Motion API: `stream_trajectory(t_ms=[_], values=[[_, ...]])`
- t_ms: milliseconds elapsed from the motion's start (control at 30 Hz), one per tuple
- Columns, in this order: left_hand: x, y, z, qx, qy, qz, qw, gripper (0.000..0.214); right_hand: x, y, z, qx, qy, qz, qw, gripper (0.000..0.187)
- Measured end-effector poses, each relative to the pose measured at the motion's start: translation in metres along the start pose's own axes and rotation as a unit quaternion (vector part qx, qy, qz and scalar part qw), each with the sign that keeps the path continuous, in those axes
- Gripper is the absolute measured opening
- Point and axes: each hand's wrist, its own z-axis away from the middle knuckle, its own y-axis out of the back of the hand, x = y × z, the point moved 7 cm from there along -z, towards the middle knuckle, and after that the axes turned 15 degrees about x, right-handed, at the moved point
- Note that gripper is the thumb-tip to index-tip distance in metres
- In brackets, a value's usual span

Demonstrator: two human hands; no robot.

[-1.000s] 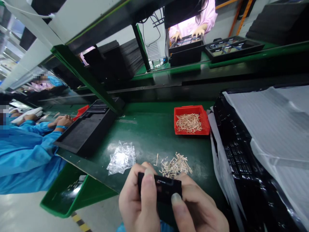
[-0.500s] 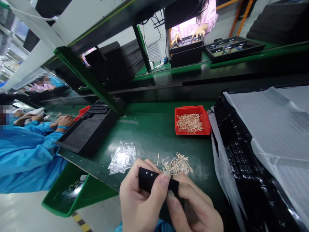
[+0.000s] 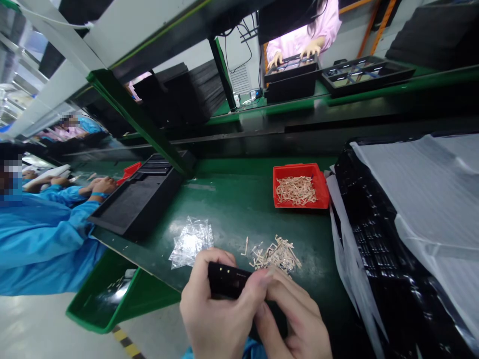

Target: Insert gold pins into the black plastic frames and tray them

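A flat black piece point(image 3: 229, 280) with two small bright dots near its left end is held between both hands at the near edge of the bench; its exact kind I cannot make out. My left hand point(image 3: 215, 311) is closed round its left side, thumb across the face. The fingers of my right hand point(image 3: 294, 311) are pinched at its right end and cover it. Just beyond the hands lies a loose pile of small beige strips point(image 3: 277, 255), with one strip point(image 3: 246, 246) apart on the left. Clear plastic film pieces point(image 3: 192, 242) lie left of the pile.
A red bin point(image 3: 322, 199) of similar strips stands behind the pile. On the right is a black-wrapped stack point(image 3: 366, 229) under white sheeting. A black tray point(image 3: 123, 204) and a co-worker's blue sleeve point(image 3: 48, 234) are left, above a green bin point(image 3: 90, 319). Another person in pink works behind.
Both hands have shifted slightly left with the black piece, and it has tilted so its face looks narrower. The right fingers now cover its right end.
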Motion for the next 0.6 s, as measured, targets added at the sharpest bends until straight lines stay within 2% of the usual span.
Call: stream_trajectory(t_ms=[33, 100, 167, 233, 333, 400, 500, 600], values=[[-0.001, -0.002, 0.000, -0.048, 0.010, 0.026, 0.998, 0.027, 0.000, 0.000, 0.000, 0.000, -0.001, -0.006, 1.000, 0.016], [-0.004, -0.003, 0.003, -0.132, 0.073, 0.095, 0.984, 0.021, 0.001, 0.002, 0.000, 0.005, -0.014, -0.028, 1.000, 0.018], [-0.010, 0.003, 0.005, -0.147, 0.161, 0.133, 0.967, 0.033, 0.001, 0.002, 0.000, 0.005, -0.034, -0.053, 0.998, 0.021], [-0.014, 0.011, 0.005, -0.123, 0.202, 0.125, 0.964, 0.040, 0.001, 0.002, -0.001, 0.003, -0.044, -0.061, 0.997, 0.023], [-0.016, 0.012, 0.005, -0.129, 0.179, 0.101, 0.970, 0.038, 0.001, 0.002, -0.002, -0.006, -0.035, -0.033, 0.999, 0.028], [-0.021, 0.010, 0.003, -0.128, 0.164, 0.095, 0.974, 0.038, 0.002, 0.003, -0.003, 0.007, -0.020, 0.004, 1.000, 0.024], [-0.028, 0.011, 0.000, -0.113, 0.140, 0.084, 0.980, 0.039, 0.001, 0.013, -0.004, 0.089, 0.032, 0.054, 0.994, 0.008], [-0.027, 0.011, 0.001, -0.127, 0.120, 0.063, 0.983, 0.040, -0.008, 0.022, 0.000, 0.166, 0.127, 0.072, 0.975, 0.032]])
